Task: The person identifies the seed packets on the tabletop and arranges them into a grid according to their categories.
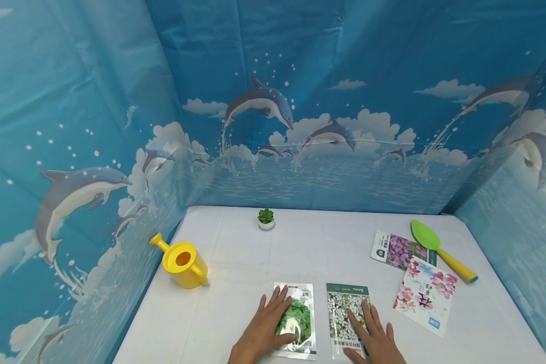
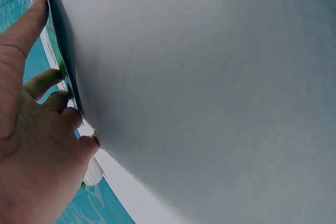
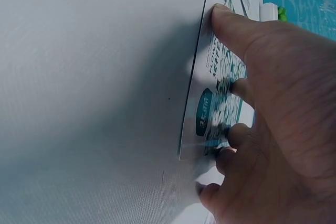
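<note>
A seed packet with green leaves (image 1: 303, 314) lies flat on the white table, and my left hand (image 1: 265, 323) rests on its left side with fingers extended. Beside it on the right is a seed packet with white flowers (image 1: 341, 311). My right hand (image 1: 375, 336) touches that packet's right part, fingers spread and thumb near the lower edge. In the right wrist view, the thumb and fingertips press on the white-flower packet (image 3: 205, 114). The left wrist view shows the left hand (image 2: 42, 124) with its fingertips at the leaf packet, seen edge-on.
At the right, a pink-blossom packet (image 1: 427, 296) overlaps a purple-flower packet (image 1: 402, 251). A green trowel with yellow handle (image 1: 455, 264) lies against them. A yellow watering can (image 1: 185, 264) stands left, a small potted succulent (image 1: 266, 220) at the back. Dolphin-print curtains (image 1: 327, 182) surround the table.
</note>
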Available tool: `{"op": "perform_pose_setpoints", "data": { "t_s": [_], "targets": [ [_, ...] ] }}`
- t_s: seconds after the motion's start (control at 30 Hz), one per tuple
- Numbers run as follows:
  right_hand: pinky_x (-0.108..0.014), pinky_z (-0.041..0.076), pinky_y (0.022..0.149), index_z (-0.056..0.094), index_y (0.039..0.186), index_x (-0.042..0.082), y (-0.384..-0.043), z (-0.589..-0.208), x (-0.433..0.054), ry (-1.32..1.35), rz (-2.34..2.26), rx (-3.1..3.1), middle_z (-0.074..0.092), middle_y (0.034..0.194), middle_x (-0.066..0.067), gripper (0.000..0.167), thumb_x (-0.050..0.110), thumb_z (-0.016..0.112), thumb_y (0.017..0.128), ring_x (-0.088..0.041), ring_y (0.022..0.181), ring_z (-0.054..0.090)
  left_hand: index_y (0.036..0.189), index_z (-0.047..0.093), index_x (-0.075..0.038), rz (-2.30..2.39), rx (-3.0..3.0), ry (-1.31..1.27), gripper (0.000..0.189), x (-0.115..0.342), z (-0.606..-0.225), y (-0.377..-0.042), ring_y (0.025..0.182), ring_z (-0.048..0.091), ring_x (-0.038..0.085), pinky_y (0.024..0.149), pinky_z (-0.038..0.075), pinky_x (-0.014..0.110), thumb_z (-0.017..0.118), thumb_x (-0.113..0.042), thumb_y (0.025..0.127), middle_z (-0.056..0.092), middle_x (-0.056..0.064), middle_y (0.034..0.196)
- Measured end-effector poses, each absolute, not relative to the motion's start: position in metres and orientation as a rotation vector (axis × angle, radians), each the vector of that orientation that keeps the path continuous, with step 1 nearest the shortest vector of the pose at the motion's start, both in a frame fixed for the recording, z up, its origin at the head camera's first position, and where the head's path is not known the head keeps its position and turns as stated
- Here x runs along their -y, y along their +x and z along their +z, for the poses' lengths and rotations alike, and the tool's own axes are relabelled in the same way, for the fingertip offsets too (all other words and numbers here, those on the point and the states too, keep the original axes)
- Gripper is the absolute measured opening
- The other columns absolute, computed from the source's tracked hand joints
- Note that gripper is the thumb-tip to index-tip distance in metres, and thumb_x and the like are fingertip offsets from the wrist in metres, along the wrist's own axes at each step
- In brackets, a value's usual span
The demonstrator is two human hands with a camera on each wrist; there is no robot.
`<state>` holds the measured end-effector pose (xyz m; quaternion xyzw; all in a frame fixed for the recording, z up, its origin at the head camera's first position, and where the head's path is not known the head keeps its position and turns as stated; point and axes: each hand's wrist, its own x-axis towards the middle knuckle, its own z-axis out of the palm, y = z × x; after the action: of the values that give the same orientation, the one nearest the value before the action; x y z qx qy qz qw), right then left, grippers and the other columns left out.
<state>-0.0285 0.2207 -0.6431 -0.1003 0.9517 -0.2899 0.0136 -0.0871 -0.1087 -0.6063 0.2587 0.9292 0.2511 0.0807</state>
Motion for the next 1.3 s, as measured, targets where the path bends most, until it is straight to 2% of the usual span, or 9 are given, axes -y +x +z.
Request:
{"op": "perform_pose_setpoints", "data": {
  "t_s": [0.1, 0.2, 0.33, 0.57, 0.8, 0.93, 1.07, 1.17, 1.3],
  "targets": [
    [-0.095, 0.014, 0.107, 0.048, 0.165, 0.02, -0.029, -0.641, -0.22, -0.285, -0.905, -2.925, 0.012, 0.181, -0.015, 0.08, 0.057, 0.072, 0.098, -0.052, 0.162, 0.014, 0.164, 0.046, -0.006, 0.79, -2.778, 0.802, 0.09, 0.11, -0.607, -0.086, 0.164, 0.025, 0.035, 0.129, 0.024, 0.063, 0.084, -0.046, 0.092, 0.029, 0.012, 0.177],
    [-0.095, 0.011, 0.109, 0.052, 0.161, 0.012, -0.031, -0.639, -0.22, -0.256, -0.908, -2.888, 0.019, 0.178, -0.023, 0.082, 0.058, 0.073, 0.097, -0.061, 0.156, 0.021, 0.164, 0.046, -0.005, 0.814, -2.774, 0.803, 0.091, 0.11, -0.607, -0.084, 0.163, 0.025, 0.036, 0.129, 0.023, 0.063, 0.084, -0.046, 0.092, 0.03, 0.013, 0.177],
    [-0.095, 0.012, 0.108, 0.054, 0.16, 0.009, -0.031, -0.637, -0.219, -0.255, -0.905, -2.894, 0.023, 0.176, -0.026, 0.082, 0.058, 0.073, 0.097, -0.06, 0.156, 0.021, 0.164, 0.045, -0.006, 0.779, -2.783, 0.785, 0.091, 0.109, -0.605, -0.083, 0.164, 0.025, 0.034, 0.129, 0.023, 0.063, 0.084, -0.045, 0.091, 0.029, 0.011, 0.177],
    [-0.094, 0.01, 0.11, 0.052, 0.16, 0.007, -0.029, -0.634, -0.217, -0.25, -0.941, -2.891, 0.017, 0.179, -0.021, 0.084, 0.057, 0.074, 0.096, -0.053, 0.162, 0.013, 0.166, 0.043, -0.008, 0.738, -2.779, 0.772, 0.092, 0.109, -0.606, -0.085, 0.165, 0.023, 0.032, 0.13, 0.024, 0.062, 0.083, -0.048, 0.093, 0.027, 0.007, 0.178],
    [-0.094, 0.01, 0.11, 0.053, 0.159, 0.006, -0.029, -0.631, -0.216, -0.205, -0.943, -2.868, 0.025, 0.172, -0.033, 0.087, 0.058, 0.076, 0.094, -0.061, 0.157, 0.019, 0.166, 0.043, -0.01, 0.808, -2.72, 0.738, 0.092, 0.11, -0.606, -0.087, 0.166, 0.019, 0.031, 0.13, 0.021, 0.065, 0.083, -0.047, 0.093, 0.024, 0.007, 0.179],
    [-0.094, 0.01, 0.109, 0.051, 0.16, 0.003, -0.03, -0.628, -0.214, -0.168, -0.971, -2.858, 0.023, 0.17, -0.038, 0.091, 0.059, 0.076, 0.093, -0.061, 0.158, 0.012, 0.168, 0.041, -0.012, 0.862, -2.677, 0.698, 0.092, 0.111, -0.602, -0.09, 0.167, 0.016, 0.029, 0.131, 0.019, 0.064, 0.083, -0.046, 0.094, 0.022, 0.004, 0.18],
    [-0.095, 0.013, 0.108, 0.05, 0.16, 0.0, -0.034, -0.623, -0.217, -0.17, -0.96, -2.911, 0.023, 0.168, -0.042, 0.091, 0.057, 0.077, 0.094, -0.065, 0.156, 0.015, 0.167, 0.041, -0.012, 0.894, -2.678, 0.665, 0.091, 0.114, -0.597, -0.097, 0.167, 0.016, 0.027, 0.131, 0.018, 0.062, 0.084, -0.044, 0.093, 0.022, 0.003, 0.18],
    [-0.093, 0.013, 0.109, 0.046, 0.161, -0.002, -0.04, -0.616, -0.224, -0.146, -0.91, -2.955, 0.021, 0.167, -0.044, 0.092, 0.054, 0.077, 0.095, -0.065, 0.156, 0.013, 0.167, 0.041, -0.01, 0.879, -2.708, 0.683, 0.09, 0.114, -0.592, -0.106, 0.167, 0.016, 0.028, 0.131, 0.018, 0.061, 0.084, -0.041, 0.094, 0.022, 0.005, 0.18],
    [-0.089, 0.008, 0.113, 0.037, 0.164, -0.005, -0.05, -0.604, -0.237, -0.02, -0.822, -2.977, 0.01, 0.169, -0.044, 0.094, 0.052, 0.074, 0.099, -0.063, 0.157, 0.001, 0.168, 0.038, -0.008, 0.844, -2.727, 0.741, 0.089, 0.111, -0.583, -0.121, 0.167, 0.014, 0.029, 0.132, 0.018, 0.06, 0.081, -0.039, 0.097, 0.02, 0.007, 0.18]
  ]
}}
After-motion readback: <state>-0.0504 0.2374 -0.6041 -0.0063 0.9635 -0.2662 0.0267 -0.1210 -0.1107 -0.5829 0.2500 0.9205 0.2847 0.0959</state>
